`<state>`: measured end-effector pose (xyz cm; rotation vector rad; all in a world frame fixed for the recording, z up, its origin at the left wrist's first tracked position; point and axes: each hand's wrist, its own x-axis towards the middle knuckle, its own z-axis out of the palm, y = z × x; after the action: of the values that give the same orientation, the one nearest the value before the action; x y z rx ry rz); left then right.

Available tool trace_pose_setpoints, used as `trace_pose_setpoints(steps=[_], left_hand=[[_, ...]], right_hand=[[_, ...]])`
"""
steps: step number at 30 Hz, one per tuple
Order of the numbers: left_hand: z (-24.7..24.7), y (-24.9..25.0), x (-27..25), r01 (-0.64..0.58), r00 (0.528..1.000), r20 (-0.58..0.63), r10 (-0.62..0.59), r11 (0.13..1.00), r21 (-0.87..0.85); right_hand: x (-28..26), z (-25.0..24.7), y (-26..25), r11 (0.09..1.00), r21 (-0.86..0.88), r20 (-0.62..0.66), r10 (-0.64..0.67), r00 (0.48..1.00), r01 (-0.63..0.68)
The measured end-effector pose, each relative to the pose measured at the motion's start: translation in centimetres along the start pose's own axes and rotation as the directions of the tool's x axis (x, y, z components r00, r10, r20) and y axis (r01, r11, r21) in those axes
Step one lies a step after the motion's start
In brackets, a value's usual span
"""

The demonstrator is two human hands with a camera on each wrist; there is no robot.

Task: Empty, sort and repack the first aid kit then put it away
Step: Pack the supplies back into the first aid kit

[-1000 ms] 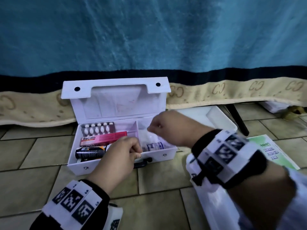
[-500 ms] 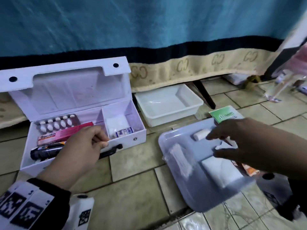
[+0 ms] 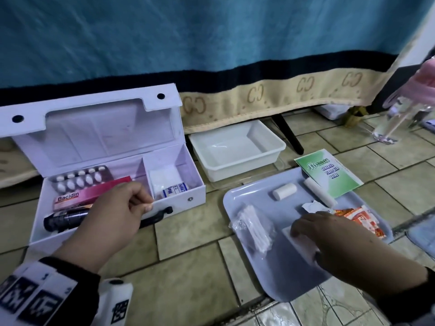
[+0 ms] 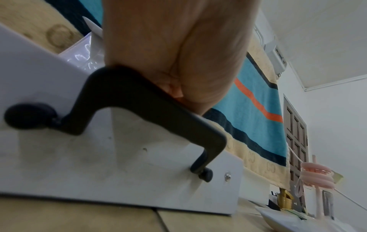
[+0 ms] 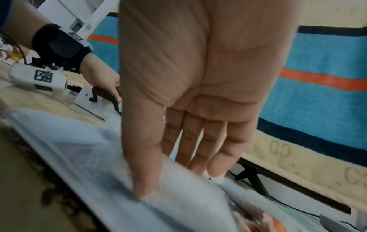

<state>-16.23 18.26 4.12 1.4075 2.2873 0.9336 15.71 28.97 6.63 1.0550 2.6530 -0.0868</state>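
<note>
I am repacking: my left hand [image 3: 117, 215] is gripping the white plastic first aid box [image 3: 179, 196] by its front wall while my flat-fingered right hand [image 3: 334, 241] is pressing the white gauze packet [image 3: 303, 243] on the grey plastic tray [image 3: 237, 201], which I judge needs pinching up next.

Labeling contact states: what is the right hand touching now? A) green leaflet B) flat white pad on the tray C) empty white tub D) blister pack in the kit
B: the right hand lies with straight fingers on the white pad on the tray.

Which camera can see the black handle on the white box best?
The left wrist view: the handle fills it, with the left hand above it. In the head view the hand hides all but its end. The right wrist view shows it small and far off.
</note>
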Motion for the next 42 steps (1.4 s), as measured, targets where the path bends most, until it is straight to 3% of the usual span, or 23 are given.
trace_pose_setpoints(steps=[5, 8, 11, 14, 16, 20, 24, 27, 30, 36, 39, 42], left_hand=[[0.1, 0.0, 0.2, 0.011, 1.0, -0.008, -0.011, 0.999, -0.032], [0.1, -0.1, 0.2, 0.015, 1.0, -0.003, -0.015, 0.999, -0.051], [0.1, -0.1, 0.1, 0.017, 1.0, -0.016, -0.018, 0.998, -0.066], [0.1, -0.1, 0.1, 0.02, 1.0, -0.021, -0.022, 0.995, -0.094], [0.1, -0.2, 0.1, 0.021, 0.999, -0.029, -0.024, 0.995, -0.097], [0.3, -0.4, -0.1, -0.001, 0.999, -0.044, -0.003, 0.997, -0.078], [0.4, -0.5, -0.1, -0.001, 0.999, -0.046, -0.002, 0.998, -0.065], [0.6, -0.6, 0.1, 0.015, 0.999, -0.045, -0.019, 0.996, -0.083], [0.7, -0.6, 0.0, 0.016, 0.999, -0.044, -0.02, 0.996, -0.091], [0.6, -0.5, 0.1, 0.018, 0.999, -0.039, -0.022, 0.996, -0.092], [0.7, -0.6, 0.3, 0.018, 0.999, -0.041, -0.021, 0.997, -0.077], [0.8, -0.7, 0.3, 0.024, 0.999, -0.033, -0.027, 0.997, -0.079]], right_hand=[[0.8, -3.1, -0.4, 0.999, -0.051, 0.058, 0.004, 0.998, -0.001], [1.2, -6.8, -1.0, 0.998, 0.058, -0.007, -0.03, 1.0, 0.03], [2.4, -11.3, -3.2, 0.971, 0.185, -0.183, -0.116, 0.976, 0.15], [6.0, -13.2, -6.5, 0.902, 0.329, -0.393, -0.138, 0.909, 0.279], [9.5, -13.1, -9.1, 0.904, 0.284, -0.44, -0.175, 0.881, 0.321], [15.9, -10.1, -13.5, 0.945, 0.13, -0.379, -0.232, 0.896, 0.3], [18.1, -7.7, -15.7, 0.967, -0.058, -0.278, -0.254, 0.926, 0.247], [18.9, -6.8, -16.2, 0.974, 0.012, -0.149, -0.222, 0.964, 0.226], [19.7, -6.4, -16.2, 0.963, 0.084, -0.03, -0.255, 0.966, 0.257], [19.4, -6.1, -15.3, 0.948, 0.153, 0.055, -0.29, 0.955, 0.279], [18.4, -7.0, -14.8, 0.94, 0.135, 0.009, -0.319, 0.948, 0.315], [16.6, -9.0, -12.6, 0.92, 0.291, -0.182, -0.216, 0.959, 0.262]])
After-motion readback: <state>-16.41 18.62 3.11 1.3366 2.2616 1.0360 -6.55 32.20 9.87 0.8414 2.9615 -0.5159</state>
